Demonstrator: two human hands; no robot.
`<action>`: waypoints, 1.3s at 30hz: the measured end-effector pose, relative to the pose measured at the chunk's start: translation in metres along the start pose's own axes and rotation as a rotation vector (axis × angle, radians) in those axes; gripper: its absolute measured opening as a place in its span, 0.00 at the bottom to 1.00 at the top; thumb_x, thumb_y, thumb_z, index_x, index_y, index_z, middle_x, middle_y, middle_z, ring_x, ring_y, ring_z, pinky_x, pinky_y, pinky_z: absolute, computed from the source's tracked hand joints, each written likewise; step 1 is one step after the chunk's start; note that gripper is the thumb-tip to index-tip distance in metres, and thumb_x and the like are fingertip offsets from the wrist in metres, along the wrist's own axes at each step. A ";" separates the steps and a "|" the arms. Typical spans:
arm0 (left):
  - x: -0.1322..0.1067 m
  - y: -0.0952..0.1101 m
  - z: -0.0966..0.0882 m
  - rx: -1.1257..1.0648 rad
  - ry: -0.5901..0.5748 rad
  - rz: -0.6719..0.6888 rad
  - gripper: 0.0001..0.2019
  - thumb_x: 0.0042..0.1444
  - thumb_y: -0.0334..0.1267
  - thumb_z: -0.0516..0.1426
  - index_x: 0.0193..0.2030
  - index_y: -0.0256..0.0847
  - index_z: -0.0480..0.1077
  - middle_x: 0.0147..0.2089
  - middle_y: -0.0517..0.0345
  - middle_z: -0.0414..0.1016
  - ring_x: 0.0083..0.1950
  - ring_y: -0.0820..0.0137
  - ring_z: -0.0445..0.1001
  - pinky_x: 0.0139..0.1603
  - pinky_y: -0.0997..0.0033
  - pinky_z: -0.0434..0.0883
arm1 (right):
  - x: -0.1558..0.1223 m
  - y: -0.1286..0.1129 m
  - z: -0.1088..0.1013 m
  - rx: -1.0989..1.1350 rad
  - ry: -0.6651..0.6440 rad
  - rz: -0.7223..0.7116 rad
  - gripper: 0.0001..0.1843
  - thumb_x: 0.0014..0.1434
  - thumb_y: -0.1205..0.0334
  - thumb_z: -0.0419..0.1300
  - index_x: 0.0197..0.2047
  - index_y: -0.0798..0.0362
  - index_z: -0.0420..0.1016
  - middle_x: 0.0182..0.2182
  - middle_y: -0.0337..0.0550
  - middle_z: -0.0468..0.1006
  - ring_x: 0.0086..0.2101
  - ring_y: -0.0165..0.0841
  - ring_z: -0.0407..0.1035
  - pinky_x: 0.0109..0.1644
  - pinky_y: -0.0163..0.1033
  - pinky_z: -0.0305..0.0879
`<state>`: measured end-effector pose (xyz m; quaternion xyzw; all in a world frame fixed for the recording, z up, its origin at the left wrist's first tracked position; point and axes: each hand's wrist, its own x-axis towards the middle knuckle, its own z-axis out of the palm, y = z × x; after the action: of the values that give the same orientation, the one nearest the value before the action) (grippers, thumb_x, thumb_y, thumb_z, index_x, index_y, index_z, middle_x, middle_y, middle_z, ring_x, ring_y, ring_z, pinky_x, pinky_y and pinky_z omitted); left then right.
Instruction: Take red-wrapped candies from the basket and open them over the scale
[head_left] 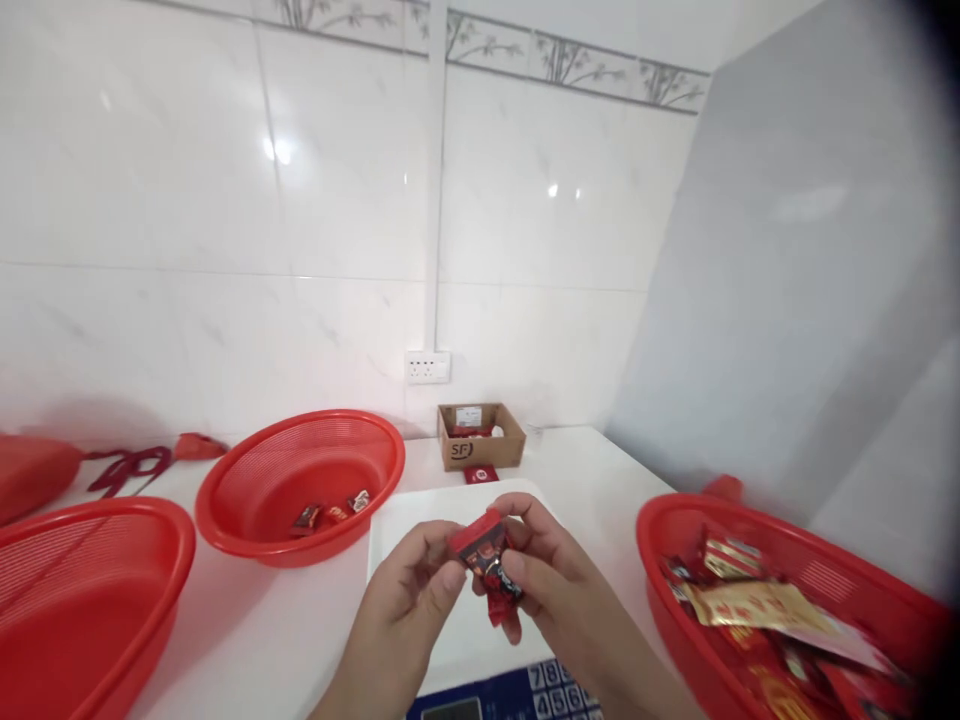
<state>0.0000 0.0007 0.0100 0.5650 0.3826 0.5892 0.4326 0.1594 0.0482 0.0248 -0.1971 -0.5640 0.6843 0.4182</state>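
Note:
My left hand [411, 590] and my right hand [551, 570] meet above a white digital scale [465, 640]. Between them is a small red and dark wrapped candy [484, 555], pinched by the thumb and fingers of each hand. Its twisted or crimped red end points down toward the scale. Whether there is a second candy behind it I cannot tell. The scale's blue keypad and small display [451, 710] show partly under my forearms.
To the right, a red basket [652, 540] holds several gold and red packets [757, 605]. A red basket [300, 430] at the left back has a few wrapped candies [330, 515]; another red basket [176, 530] stands front left. A cardboard box [484, 455] sits by the wall.

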 end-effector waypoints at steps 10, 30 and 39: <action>0.003 0.004 0.023 -0.089 0.282 0.017 0.15 0.57 0.50 0.63 0.29 0.41 0.72 0.26 0.62 0.69 0.30 0.71 0.68 0.33 0.73 0.69 | -0.002 0.010 -0.007 -0.112 -0.125 -0.173 0.13 0.66 0.49 0.58 0.49 0.46 0.67 0.35 0.41 0.74 0.33 0.31 0.70 0.32 0.35 0.68; 0.008 -0.006 0.032 -0.207 0.280 -0.052 0.16 0.49 0.51 0.68 0.34 0.41 0.77 0.27 0.60 0.73 0.31 0.71 0.70 0.33 0.75 0.68 | -0.001 -0.007 -0.017 -0.548 -0.006 -0.161 0.13 0.65 0.51 0.56 0.36 0.51 0.70 0.27 0.37 0.73 0.27 0.30 0.65 0.31 0.34 0.60; 0.007 -0.004 0.031 -0.219 0.266 -0.061 0.12 0.51 0.48 0.68 0.38 0.44 0.79 0.33 0.58 0.78 0.36 0.68 0.74 0.39 0.73 0.72 | 0.001 -0.005 -0.018 -0.742 0.019 -0.140 0.14 0.62 0.50 0.59 0.31 0.51 0.68 0.26 0.35 0.67 0.27 0.30 0.59 0.29 0.35 0.53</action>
<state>0.0311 0.0077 0.0103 0.4196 0.3869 0.6835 0.4550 0.1739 0.0602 0.0241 -0.3025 -0.7816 0.4014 0.3694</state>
